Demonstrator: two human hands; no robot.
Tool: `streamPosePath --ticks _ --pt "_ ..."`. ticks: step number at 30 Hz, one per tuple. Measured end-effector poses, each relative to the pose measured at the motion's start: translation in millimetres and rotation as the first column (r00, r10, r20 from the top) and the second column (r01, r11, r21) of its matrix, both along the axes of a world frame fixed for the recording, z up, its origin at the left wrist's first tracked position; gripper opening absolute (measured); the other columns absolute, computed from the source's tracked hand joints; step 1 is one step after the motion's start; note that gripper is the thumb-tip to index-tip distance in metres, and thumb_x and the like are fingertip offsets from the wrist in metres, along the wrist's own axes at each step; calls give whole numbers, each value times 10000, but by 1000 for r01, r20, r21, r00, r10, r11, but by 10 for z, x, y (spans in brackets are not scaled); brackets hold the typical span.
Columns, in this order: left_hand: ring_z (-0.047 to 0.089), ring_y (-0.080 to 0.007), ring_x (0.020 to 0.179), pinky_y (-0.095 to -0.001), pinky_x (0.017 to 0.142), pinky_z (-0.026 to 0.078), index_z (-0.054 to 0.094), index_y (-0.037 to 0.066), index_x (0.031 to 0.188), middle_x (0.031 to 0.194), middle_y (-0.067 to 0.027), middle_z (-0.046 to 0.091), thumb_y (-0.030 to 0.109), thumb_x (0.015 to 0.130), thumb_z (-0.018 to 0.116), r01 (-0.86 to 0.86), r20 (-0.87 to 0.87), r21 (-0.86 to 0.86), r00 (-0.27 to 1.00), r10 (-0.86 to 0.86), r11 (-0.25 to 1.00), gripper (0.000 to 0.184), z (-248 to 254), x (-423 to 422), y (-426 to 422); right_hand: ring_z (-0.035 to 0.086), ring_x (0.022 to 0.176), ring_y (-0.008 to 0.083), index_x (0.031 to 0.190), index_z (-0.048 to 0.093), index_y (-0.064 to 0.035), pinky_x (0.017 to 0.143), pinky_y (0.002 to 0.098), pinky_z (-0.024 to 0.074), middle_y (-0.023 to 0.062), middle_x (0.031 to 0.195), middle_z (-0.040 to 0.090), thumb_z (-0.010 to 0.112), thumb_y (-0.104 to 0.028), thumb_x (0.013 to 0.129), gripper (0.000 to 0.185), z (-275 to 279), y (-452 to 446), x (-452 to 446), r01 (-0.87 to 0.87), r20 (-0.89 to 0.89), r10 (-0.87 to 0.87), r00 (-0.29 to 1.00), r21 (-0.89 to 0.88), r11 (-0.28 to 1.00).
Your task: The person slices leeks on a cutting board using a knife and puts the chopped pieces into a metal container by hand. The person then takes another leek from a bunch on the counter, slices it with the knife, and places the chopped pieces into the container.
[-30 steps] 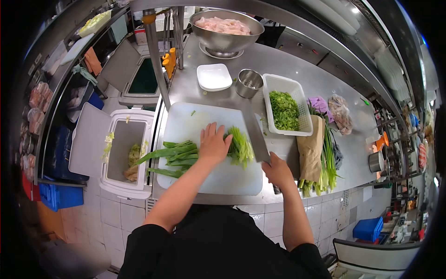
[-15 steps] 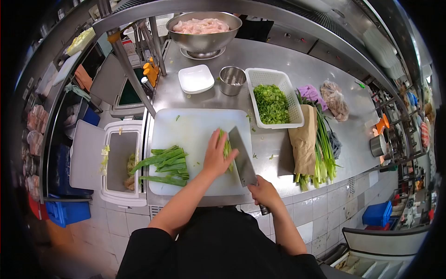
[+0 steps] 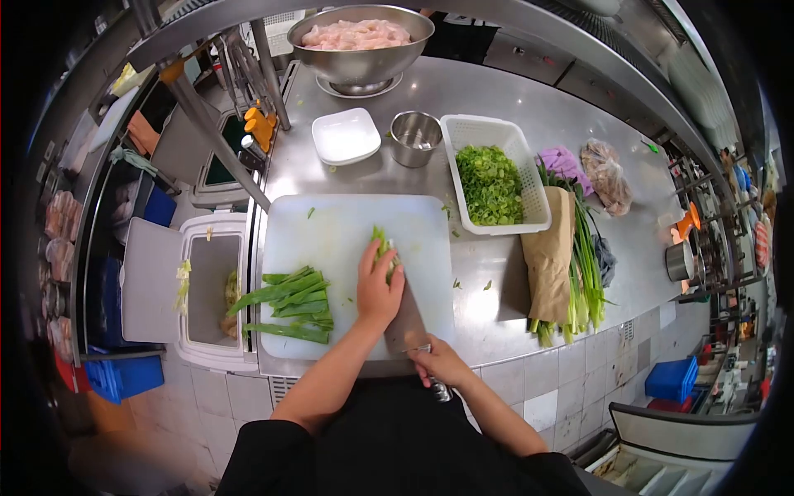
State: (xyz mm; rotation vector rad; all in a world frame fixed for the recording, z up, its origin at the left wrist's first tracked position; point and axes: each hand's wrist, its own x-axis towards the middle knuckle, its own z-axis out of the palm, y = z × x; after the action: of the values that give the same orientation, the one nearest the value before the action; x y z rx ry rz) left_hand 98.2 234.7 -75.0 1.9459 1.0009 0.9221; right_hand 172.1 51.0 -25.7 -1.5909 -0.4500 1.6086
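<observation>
- Small bunch of greens (image 3: 377, 236) on the cutting board (image 3: 426, 227), right of its middle; partly hidden by the left hand (image 3: 380, 285).
- Left fingers curled over that bunch, along the blade's side; greens apparently being kept gathered against the steel. Firmness of the grip cannot be told.
- Handle of the broad knife (image 3: 406, 325) grasped by the right hand (image 3: 438, 365), fingers clenched around it; handle's end left showing below the fist. Blade is angled up the board toward the left hand; its far end is hidden, so contact with the board cannot be told.
- Longer green leaves (image 3: 298, 298) laid at the board's left, tips overhanging the edge toward the lidded bin (image 3: 217, 354); set aside, it seems, so the cutting area is left free.
- Chopped greens (image 3: 490, 186) held in the white basket (image 3: 535, 208), placed just beyond the board's right corner, presumably for easy reach.
- Whole stalks (image 3: 585, 285) partly wrapped in brown paper (image 3: 552, 260), likely so they are kept together.
- Pale meat (image 3: 356, 35) contained in the steel bowl (image 3: 364, 62) at the far end.
- Brands, labels: no writing can be read.
</observation>
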Motion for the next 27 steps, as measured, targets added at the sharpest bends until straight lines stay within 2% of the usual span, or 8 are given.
streamPosePath --ticks 2,9,15,18,21,22,24,27 --pt "437 -387 1429 -456 1172 390 686 63 1280 1533 -180 478 149 960 663 -73 73 9 995 72 997 332 -28 -16 57 544 475 159 1151 539 -54 456 308 468 48 632 550 625 -181 1016 204 -7 67 16 -98 -52 100 994 37 994" --pt "493 -396 1370 -453 1140 423 698 59 1240 1488 -195 512 142 951 676 -13 203 172 979 -22 985 301 759 833 788 528 436 182 1086 518 -54 447 327 455 55 600 536 624 -163 1000 175 658 683 644 -13 58 3 998 158 987" --pt "563 -401 1264 -460 1098 448 733 90 1138 1328 -192 609 202 902 671 -77 146 212 988 47 974 269 1064 2021 1905 537 455 188 1028 508 -63 415 361 445 66 639 548 632 -140 945 168 1131 1766 1625 75 65 -89 994 198 977" --pt "603 -410 1193 -470 1036 489 743 109 1084 1251 -185 640 237 891 661 -50 18 244 999 47 969 246 915 2323 2286 528 455 181 1049 519 -51 431 354 450 64 659 560 626 -135 947 170 1158 1778 1740 101 67 -115 991 179 979" --pt "689 -398 976 -492 903 544 790 123 948 1014 -198 716 309 866 621 80 -216 257 976 -24 963 265 689 2464 2577 531 463 168 1047 534 -57 418 328 444 47 649 537 641 -151 945 176 1085 1303 1684 172 38 -179 983 148 974" --pt "689 -398 976 -492 903 544 790 123 948 1014 -198 716 309 866 621 86 -219 253 975 -29 964 265 662 2487 2725 531 465 163 1063 543 -48 422 324 445 46 645 533 641 -151 951 181 1063 1103 1643 174 39 -181 983 144 974" --pt "698 -386 961 -500 894 549 786 117 947 978 -189 734 312 880 600 421 -494 178 820 -289 890 278 643 2568 2957 528 468 156 1104 559 -34 431 315 449 46 641 535 644 -153 968 200 1117 722 1533 200 -8 -200 980 110 974" --pt "696 -389 987 -497 919 547 772 114 1005 997 -175 741 289 919 572 456 -545 139 776 -317 879 279 956 2530 2877 534 474 152 1131 566 -28 441 300 443 47 646 547 659 -152 975 220 1005 257 1405 168 -23 -166 986 70 983"
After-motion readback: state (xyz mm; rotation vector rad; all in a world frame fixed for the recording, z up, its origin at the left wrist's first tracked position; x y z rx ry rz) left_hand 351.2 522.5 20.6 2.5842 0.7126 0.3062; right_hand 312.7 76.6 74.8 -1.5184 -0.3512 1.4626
